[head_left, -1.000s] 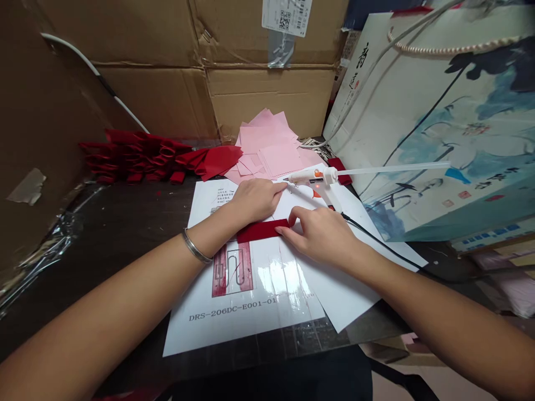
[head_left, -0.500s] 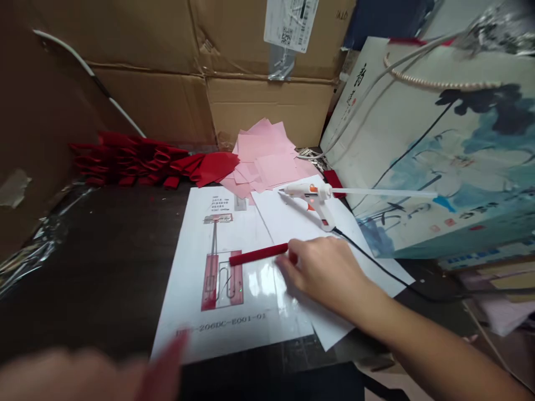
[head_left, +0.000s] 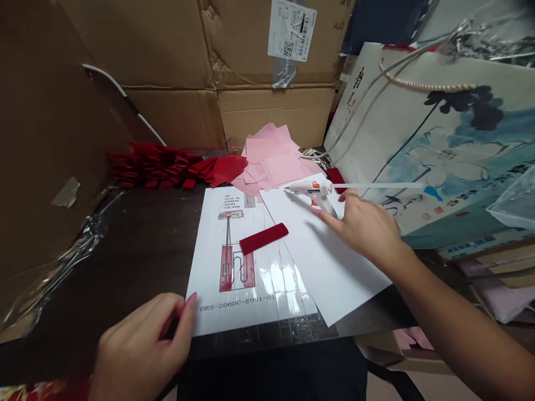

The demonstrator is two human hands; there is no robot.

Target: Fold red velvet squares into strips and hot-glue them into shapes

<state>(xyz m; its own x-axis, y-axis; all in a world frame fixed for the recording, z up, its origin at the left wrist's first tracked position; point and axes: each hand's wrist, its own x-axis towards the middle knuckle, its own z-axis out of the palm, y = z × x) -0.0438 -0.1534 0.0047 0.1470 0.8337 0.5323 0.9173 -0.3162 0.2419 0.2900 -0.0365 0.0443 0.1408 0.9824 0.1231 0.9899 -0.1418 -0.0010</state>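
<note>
My right hand [head_left: 363, 224] is at the grip of a white and orange hot glue gun [head_left: 317, 192], thumb and fingers apart on either side of it; firm contact is not clear. A clear glue stick with a blue tip [head_left: 433, 193] sticks out of its back. A folded dark red felt strip [head_left: 264, 238] lies by itself across the printed instruction sheet [head_left: 204, 278]. Beside the sheet's lower left corner, my left hand [head_left: 144, 340] is loosely curled, thumb near the index finger, with nothing visible in it.
Red folded felt pieces [head_left: 156, 167] are piled at the back left, beside pink squares [head_left: 273, 150]. Metal clips [head_left: 316, 157] lie behind the gun. Cardboard boxes [head_left: 267, 114] wall the back; a large painted paper bag [head_left: 438, 139] stands at right. A plain white sheet [head_left: 334, 267] lies under the gun.
My right hand has let go of the red felt strip, which now lies flatter on the sheet, and moved up and right to the glue gun. My left hand has come further into view.
</note>
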